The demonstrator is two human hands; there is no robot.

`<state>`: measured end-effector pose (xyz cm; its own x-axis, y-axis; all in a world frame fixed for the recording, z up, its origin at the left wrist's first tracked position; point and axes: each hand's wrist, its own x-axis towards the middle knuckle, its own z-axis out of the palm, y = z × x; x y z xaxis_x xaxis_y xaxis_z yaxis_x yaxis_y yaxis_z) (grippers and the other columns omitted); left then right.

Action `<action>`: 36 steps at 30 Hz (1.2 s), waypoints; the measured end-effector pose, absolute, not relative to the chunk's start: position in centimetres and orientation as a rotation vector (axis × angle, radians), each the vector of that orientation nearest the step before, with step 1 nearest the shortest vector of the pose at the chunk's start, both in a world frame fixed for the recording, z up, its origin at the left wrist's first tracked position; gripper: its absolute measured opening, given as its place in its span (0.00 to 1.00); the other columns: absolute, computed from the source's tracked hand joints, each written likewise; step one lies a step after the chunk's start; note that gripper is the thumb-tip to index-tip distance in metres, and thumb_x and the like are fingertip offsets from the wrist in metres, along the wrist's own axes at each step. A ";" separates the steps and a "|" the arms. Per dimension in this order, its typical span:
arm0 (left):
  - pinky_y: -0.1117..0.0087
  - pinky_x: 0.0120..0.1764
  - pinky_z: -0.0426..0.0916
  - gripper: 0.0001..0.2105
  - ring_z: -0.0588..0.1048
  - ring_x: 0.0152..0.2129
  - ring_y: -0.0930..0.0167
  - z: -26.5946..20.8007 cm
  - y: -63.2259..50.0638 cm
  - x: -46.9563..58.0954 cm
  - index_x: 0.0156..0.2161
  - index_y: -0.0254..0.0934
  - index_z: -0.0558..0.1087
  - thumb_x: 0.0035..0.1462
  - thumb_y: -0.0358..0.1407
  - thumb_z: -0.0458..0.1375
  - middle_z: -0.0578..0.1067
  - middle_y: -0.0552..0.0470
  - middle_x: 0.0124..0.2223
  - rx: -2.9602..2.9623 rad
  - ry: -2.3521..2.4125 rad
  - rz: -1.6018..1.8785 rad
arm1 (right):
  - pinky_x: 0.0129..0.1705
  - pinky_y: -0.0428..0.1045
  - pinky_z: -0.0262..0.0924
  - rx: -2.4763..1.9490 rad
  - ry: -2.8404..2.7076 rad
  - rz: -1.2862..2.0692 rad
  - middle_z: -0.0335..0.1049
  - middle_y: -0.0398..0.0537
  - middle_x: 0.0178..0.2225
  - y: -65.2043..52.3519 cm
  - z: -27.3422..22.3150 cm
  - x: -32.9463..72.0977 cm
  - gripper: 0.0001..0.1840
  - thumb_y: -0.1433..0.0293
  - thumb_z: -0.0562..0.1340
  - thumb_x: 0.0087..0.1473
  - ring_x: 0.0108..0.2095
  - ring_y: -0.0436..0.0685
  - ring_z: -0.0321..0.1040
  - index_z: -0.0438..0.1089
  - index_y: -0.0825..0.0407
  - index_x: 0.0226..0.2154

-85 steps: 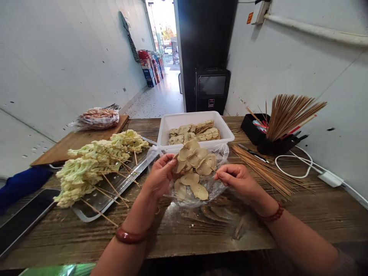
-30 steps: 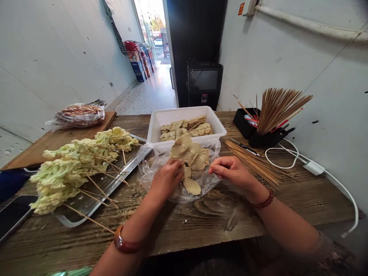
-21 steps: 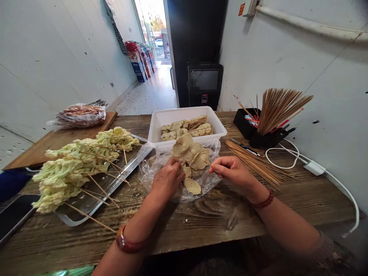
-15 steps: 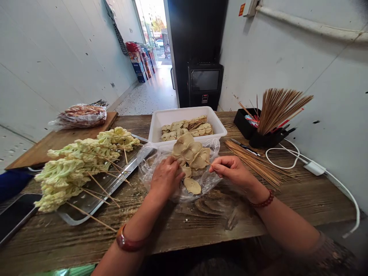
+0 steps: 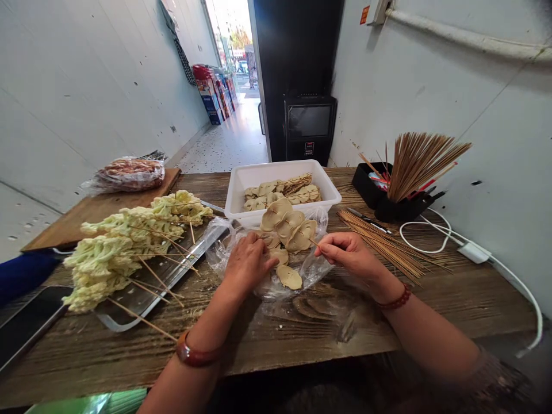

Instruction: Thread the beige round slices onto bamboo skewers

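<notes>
My right hand [image 5: 345, 253] is closed in a pinch on the end of a bamboo skewer [image 5: 315, 243]. Round tan slices [image 5: 287, 223], threaded on that skewer, slant up and left from my fingers. My left hand [image 5: 248, 260] reaches over a clear plastic bag [image 5: 219, 238], beside loose slices of the same kind. Its thumb is spread from the fingers; the fingertips are partly hidden against the slices. One loose oval slice [image 5: 288, 277] lies on the bag near my left thumb. Just behind, a white plastic tub [image 5: 282, 217] holds several skewers of similar slices.
On the left, skewered cauliflower [image 5: 129, 241] lies on a metal tray [image 5: 172, 286], its sticks jutting right. A wrapped bundle [image 5: 133, 173] sits on a wooden board [image 5: 56, 233]. Loose skewers [image 5: 383, 244], a black holder [image 5: 397, 209] and a white cable [image 5: 515, 275] are right.
My left hand has shifted slightly, its thumb now a little farther from the fingers. The right hand keeps its pinch on the skewer. The whole view has drifted slightly.
</notes>
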<state>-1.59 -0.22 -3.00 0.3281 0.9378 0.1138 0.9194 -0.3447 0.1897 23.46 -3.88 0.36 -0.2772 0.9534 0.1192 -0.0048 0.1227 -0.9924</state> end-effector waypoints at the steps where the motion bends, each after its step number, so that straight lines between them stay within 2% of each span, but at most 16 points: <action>1: 0.60 0.43 0.65 0.11 0.71 0.41 0.59 -3.0 -0.2 -1.6 0.34 0.35 0.73 0.51 0.42 0.62 0.72 0.43 0.42 2.475 1.733 0.315 | 0.21 0.44 0.46 -0.985 -1.473 1.313 0.60 0.39 0.17 -3.9 0.4 23.5 0.17 0.58 0.65 0.51 0.19 0.46 0.52 0.76 0.56 0.25; 9: 0.59 0.45 0.65 0.06 0.70 0.40 0.61 -3.2 0.1 -1.5 0.33 0.35 0.73 0.57 0.35 0.55 0.72 0.43 0.41 2.412 1.716 0.399 | 0.22 0.44 0.46 -0.963 -1.447 1.320 0.61 0.40 0.18 -4.0 0.2 23.4 0.16 0.59 0.66 0.51 0.19 0.46 0.52 0.76 0.56 0.25; 15: 0.60 0.44 0.65 0.04 0.70 0.39 0.61 -3.3 0.0 -1.4 0.30 0.37 0.72 0.54 0.32 0.56 0.73 0.44 0.38 2.442 1.689 0.464 | 0.21 0.44 0.45 -0.978 -1.439 1.323 0.60 0.39 0.17 -4.0 0.1 23.5 0.18 0.57 0.66 0.51 0.19 0.46 0.51 0.76 0.56 0.26; 19: 0.59 0.45 0.65 0.04 0.70 0.39 0.62 -2.8 -0.1 -1.4 0.28 0.38 0.70 0.53 0.30 0.56 0.73 0.45 0.38 2.451 1.532 0.700 | 0.21 0.44 0.46 -0.975 -1.452 1.308 0.60 0.39 0.16 -3.8 0.2 23.5 0.18 0.56 0.65 0.52 0.19 0.46 0.52 0.76 0.56 0.25; 22: 0.63 0.41 0.67 0.04 0.72 0.37 0.65 -2.4 -0.2 -1.4 0.27 0.38 0.67 0.52 0.31 0.57 0.76 0.48 0.38 2.168 1.312 0.866 | 0.22 0.44 0.47 -0.985 -1.458 1.289 0.60 0.39 0.17 -3.8 0.2 23.5 0.19 0.56 0.65 0.52 0.19 0.46 0.52 0.76 0.56 0.25; 27: 0.73 0.25 0.66 0.11 0.70 0.21 0.74 -1.7 -0.4 -1.7 0.29 0.37 0.67 0.50 0.40 0.63 0.72 0.56 0.25 1.371 1.116 1.015 | 0.22 0.44 0.46 -0.979 -1.439 1.314 0.60 0.40 0.17 -3.9 0.3 23.6 0.19 0.56 0.65 0.52 0.19 0.46 0.51 0.76 0.56 0.26; 29: 0.72 0.26 0.70 0.14 0.72 0.20 0.74 -1.3 -0.4 -2.0 0.33 0.37 0.69 0.46 0.41 0.67 0.73 0.57 0.25 1.109 1.052 1.089 | 0.22 0.44 0.46 -0.967 -1.459 1.326 0.60 0.40 0.17 -4.0 0.3 23.6 0.18 0.56 0.65 0.52 0.20 0.47 0.51 0.76 0.56 0.26; 32: 0.68 0.32 0.75 0.20 0.77 0.26 0.71 -0.7 -0.3 -2.5 0.39 0.35 0.72 0.40 0.38 0.72 0.79 0.52 0.33 0.872 0.965 1.202 | 0.23 0.44 0.47 -0.969 -1.512 1.320 0.59 0.40 0.17 -4.2 0.0 23.4 0.19 0.56 0.64 0.54 0.20 0.47 0.52 0.76 0.56 0.26; 36: 0.70 0.33 0.75 0.19 0.78 0.27 0.71 -0.3 -0.1 -3.3 0.37 0.33 0.76 0.36 0.33 0.73 0.80 0.51 0.33 0.761 0.938 1.377 | 0.23 0.44 0.48 -0.996 -1.584 1.327 0.60 0.41 0.18 -4.5 -0.5 22.9 0.21 0.54 0.63 0.55 0.20 0.48 0.53 0.76 0.56 0.27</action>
<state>-3.25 -0.06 -0.31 -0.0407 0.9940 -0.1020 -0.4585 0.0721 0.8857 22.89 -4.51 -0.54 -0.3482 0.9320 0.1006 0.0641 0.1308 -0.9893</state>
